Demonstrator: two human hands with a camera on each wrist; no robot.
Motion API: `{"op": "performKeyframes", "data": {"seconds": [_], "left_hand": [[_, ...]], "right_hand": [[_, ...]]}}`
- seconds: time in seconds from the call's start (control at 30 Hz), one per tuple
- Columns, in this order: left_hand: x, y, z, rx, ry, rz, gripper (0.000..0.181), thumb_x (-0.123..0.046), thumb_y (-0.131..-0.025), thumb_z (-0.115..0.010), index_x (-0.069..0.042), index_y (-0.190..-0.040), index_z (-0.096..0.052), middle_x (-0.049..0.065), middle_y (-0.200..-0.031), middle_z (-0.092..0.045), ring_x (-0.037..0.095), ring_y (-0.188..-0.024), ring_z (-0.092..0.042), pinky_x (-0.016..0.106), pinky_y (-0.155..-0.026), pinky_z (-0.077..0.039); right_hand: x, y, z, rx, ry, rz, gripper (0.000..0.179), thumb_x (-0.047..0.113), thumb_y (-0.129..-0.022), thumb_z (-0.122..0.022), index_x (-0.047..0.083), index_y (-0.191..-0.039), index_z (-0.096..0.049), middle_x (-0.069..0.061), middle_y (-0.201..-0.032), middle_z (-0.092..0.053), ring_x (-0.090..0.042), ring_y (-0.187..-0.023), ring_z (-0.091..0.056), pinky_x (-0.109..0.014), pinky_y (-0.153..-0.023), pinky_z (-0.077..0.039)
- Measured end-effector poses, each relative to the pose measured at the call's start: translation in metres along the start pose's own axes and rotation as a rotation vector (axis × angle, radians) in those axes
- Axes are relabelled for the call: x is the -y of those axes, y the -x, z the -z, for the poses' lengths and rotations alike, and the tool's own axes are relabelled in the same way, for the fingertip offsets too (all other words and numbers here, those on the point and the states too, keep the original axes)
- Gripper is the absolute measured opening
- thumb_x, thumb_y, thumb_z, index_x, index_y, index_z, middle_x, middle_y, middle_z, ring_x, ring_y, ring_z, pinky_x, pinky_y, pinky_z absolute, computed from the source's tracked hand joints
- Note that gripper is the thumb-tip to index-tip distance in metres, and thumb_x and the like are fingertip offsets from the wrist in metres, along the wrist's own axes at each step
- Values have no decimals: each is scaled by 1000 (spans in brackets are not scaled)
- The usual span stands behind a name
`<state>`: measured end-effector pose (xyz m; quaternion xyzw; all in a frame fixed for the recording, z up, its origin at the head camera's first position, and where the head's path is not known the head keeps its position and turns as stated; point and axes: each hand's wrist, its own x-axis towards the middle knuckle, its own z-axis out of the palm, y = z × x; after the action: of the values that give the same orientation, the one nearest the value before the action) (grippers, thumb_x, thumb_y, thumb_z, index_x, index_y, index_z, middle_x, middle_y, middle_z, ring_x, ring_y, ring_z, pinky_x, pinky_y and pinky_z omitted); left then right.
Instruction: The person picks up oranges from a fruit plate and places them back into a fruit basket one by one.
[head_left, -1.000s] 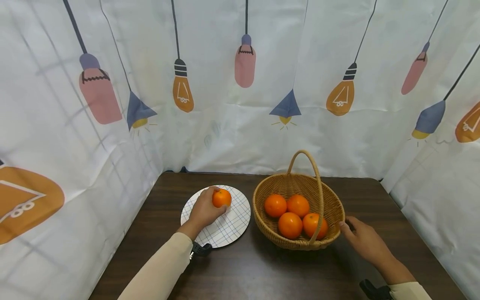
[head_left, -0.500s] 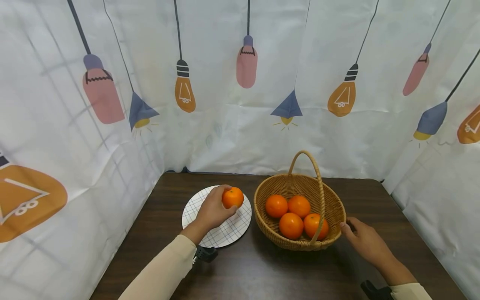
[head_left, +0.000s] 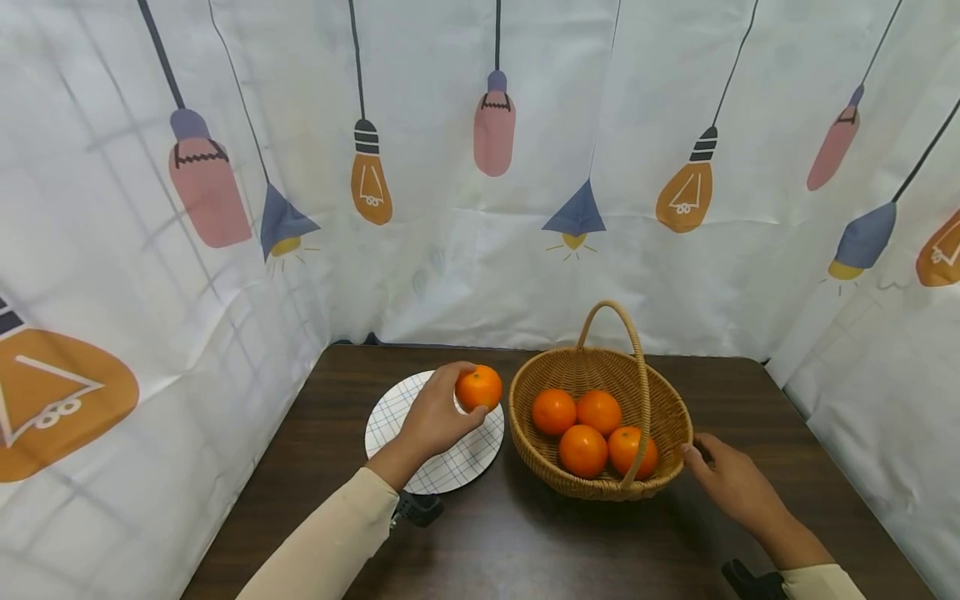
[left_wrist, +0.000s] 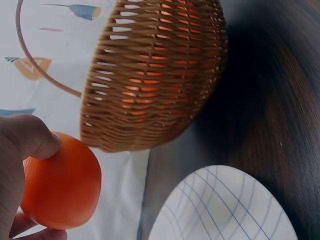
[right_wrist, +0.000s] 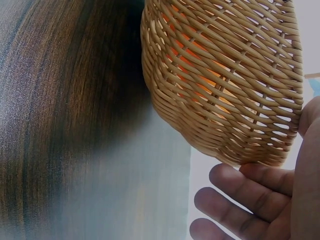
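My left hand (head_left: 437, 418) grips an orange (head_left: 481, 388) between thumb and fingers, raised over the right part of a round white plate (head_left: 388, 419) with a blue grid pattern. In the left wrist view the held orange (left_wrist: 62, 185) hangs clear of the plate (left_wrist: 225, 205), short of the basket. A wicker basket (head_left: 542, 472) with a tall arched handle stands to the right, with several oranges (head_left: 582, 451) inside. My right hand (head_left: 738, 492) pinches the basket's right rim, thumb at the edge. In the right wrist view, its fingers (right_wrist: 240, 187) lie against the woven wall (right_wrist: 225, 95).
Everything stands on a dark brown wooden table (head_left: 495, 550). A white curtain (head_left: 465, 283) printed with lamps and bulbs hangs behind and along both sides. The basket handle (head_left: 642, 400) arches over the basket's right part.
My left hand has lifted the orange off the plate and carried it right, toward the basket. The right hand and the basket have stayed in place.
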<state>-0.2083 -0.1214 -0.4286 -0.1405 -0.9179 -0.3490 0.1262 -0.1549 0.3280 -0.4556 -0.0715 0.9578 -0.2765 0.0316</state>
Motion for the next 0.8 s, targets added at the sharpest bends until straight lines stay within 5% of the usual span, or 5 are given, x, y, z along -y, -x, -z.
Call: {"op": "performKeyframes", "data": {"seconds": [0.8], "left_hand": [[-39, -6, -4, -5, 42, -106, 62, -32, -85, -82, -13, -138, -56, 8, -141, -54, 27, -124, -56, 46, -100, -48]], "right_hand": [[1, 0, 1, 15, -3, -17, 70, 50, -109, -39, -10, -144, -45, -35, -133, -57, -45, -106, -65, -58, -80, -55]]}}
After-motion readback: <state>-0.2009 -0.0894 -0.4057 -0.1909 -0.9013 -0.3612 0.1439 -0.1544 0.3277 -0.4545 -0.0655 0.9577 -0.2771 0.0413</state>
